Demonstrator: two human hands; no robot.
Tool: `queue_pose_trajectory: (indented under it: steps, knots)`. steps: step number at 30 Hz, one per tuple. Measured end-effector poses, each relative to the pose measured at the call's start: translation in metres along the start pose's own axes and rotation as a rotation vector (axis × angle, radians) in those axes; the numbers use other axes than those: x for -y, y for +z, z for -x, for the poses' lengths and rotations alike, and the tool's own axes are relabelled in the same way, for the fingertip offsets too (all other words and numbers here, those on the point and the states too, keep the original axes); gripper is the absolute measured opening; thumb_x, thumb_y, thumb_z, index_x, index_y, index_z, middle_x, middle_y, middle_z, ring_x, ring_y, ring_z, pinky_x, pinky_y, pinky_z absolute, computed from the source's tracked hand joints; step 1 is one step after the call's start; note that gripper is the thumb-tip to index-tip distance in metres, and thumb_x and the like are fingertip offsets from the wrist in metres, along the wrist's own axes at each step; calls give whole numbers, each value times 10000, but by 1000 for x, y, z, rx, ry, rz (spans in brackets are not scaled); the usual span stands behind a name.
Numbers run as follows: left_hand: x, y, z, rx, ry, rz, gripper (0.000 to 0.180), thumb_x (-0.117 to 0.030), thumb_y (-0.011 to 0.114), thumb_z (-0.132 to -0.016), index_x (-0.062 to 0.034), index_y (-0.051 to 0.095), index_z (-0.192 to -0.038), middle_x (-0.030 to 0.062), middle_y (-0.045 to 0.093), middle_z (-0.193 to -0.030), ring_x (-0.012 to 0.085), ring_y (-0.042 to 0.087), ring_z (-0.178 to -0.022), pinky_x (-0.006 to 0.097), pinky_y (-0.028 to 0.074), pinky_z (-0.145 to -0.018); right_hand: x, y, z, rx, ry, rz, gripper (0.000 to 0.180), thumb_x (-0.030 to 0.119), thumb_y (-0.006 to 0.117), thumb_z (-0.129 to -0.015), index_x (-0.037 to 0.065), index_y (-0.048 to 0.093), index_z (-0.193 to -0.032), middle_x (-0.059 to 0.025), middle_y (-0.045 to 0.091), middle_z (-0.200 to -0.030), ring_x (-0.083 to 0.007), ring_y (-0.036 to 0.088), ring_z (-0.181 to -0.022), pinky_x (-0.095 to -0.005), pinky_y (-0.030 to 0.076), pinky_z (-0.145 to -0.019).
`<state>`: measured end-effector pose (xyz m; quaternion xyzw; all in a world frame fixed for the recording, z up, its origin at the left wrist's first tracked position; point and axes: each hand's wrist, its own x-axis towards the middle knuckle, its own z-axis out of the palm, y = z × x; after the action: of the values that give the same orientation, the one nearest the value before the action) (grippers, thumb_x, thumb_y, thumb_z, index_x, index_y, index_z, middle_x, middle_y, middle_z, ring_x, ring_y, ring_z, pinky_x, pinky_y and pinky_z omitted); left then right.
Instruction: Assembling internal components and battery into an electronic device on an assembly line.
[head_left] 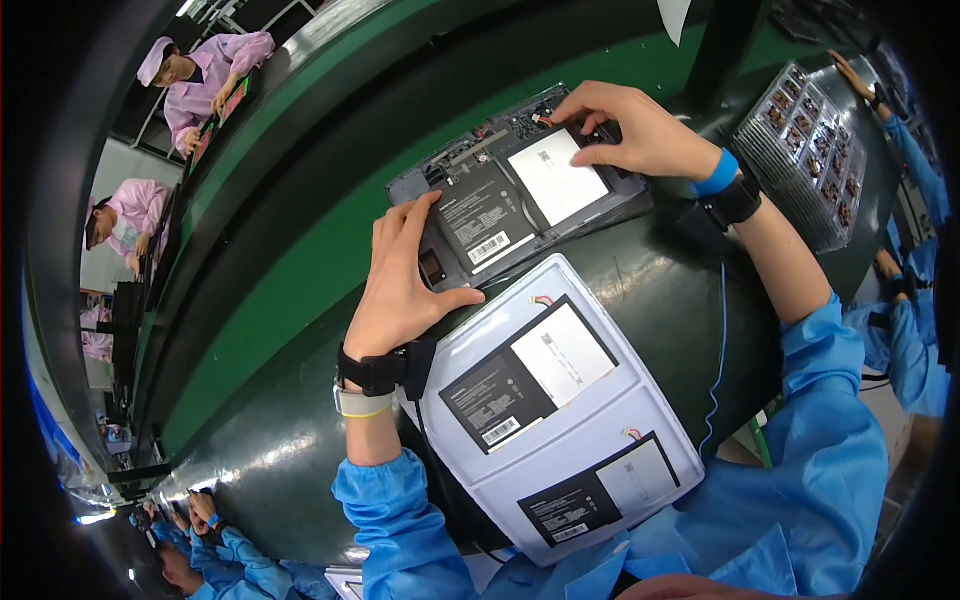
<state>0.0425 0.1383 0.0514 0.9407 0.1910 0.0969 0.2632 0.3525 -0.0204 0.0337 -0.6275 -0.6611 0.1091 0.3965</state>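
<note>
A flat black-and-white battery [490,215] is seated in the dark case [410,183] of a computer, which is laid by the far edge of the bench [690,300]. The battery's long axis is slanted: its black half is set toward the bench's left end, its white half toward the right end and slightly nearer the far edge.

Both ends are attended by a hand. The black half is lain to the right of the left hand [395,285], whose fingers are stretched over the case's left part with the tips placed at the battery's outer edge; the thumb is spread well away from them, by the case's near edge, and nothing is seen to be gripped. The white half is crossed by the thumb of the right hand [655,135]. The fingers there are bent toward the far side, close to a small red-and-white wire [543,121], to which this hand is the nearer; whether the wire is pinched or merely approached cannot be told.

Between the case and the bench's near edge a white tray [560,437] is placed, with two similar batteries [500,400] laid at much the same slant.
</note>
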Motion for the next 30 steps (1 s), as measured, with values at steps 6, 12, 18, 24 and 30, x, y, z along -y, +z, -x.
queue_pose_trajectory:
  steps: [6, 12, 18, 24, 30]
  knots:
    - [1, -3, 2, 12, -6, 40, 1089, -232, 966, -558, -70, 444, -1500, 159, 473, -1427, 356, 433, -1348, 436, 387, -1147, 14, -5, 17, 107, -44, 125, 761, 250, 895, -716, -12, 590, -1363, -152, 583, -1360, -319, 596, -1194, -377, 539, -982]
    - [1, 0, 1, 3, 4, -7, 1078, -222, 965, -553, -69, 456, -1492, 153, 468, -1426, 353, 436, -1338, 435, 393, -1138, 20, -7, 25, 172, -104, 215, 923, 277, 932, -635, -38, 537, -1407, -169, 518, -1434, -337, 546, -1275, -397, 524, -1027]
    - [0, 2, -1, -2, -6, -26, 1069, -231, 965, -548, -64, 470, -1481, 166, 459, -1416, 361, 426, -1338, 436, 393, -1135, 19, -8, 28, 210, -4, 172, 984, 354, 936, -598, 42, 544, -1445, -161, 508, -1454, -353, 515, -1316, -437, 433, -1114]
    - [2, 4, 0, -18, 16, -50, 1059, -201, 973, -529, -31, 489, -1455, 174, 462, -1400, 360, 423, -1321, 428, 457, -1078, 21, -7, 25, 249, 17, 199, 959, 410, 919, -604, 56, 578, -1427, -153, 508, -1455, -343, 522, -1309, -443, 435, -1113]
    - [1, 2, 1, -6, -4, -44, 1049, -225, 962, -556, -48, 481, -1471, 176, 451, -1410, 368, 414, -1348, 438, 399, -1132, 25, -8, 25, 270, 42, 188, 946, 401, 917, -611, 56, 580, -1425, -159, 498, -1470, -346, 517, -1315, -440, 436, -1113]
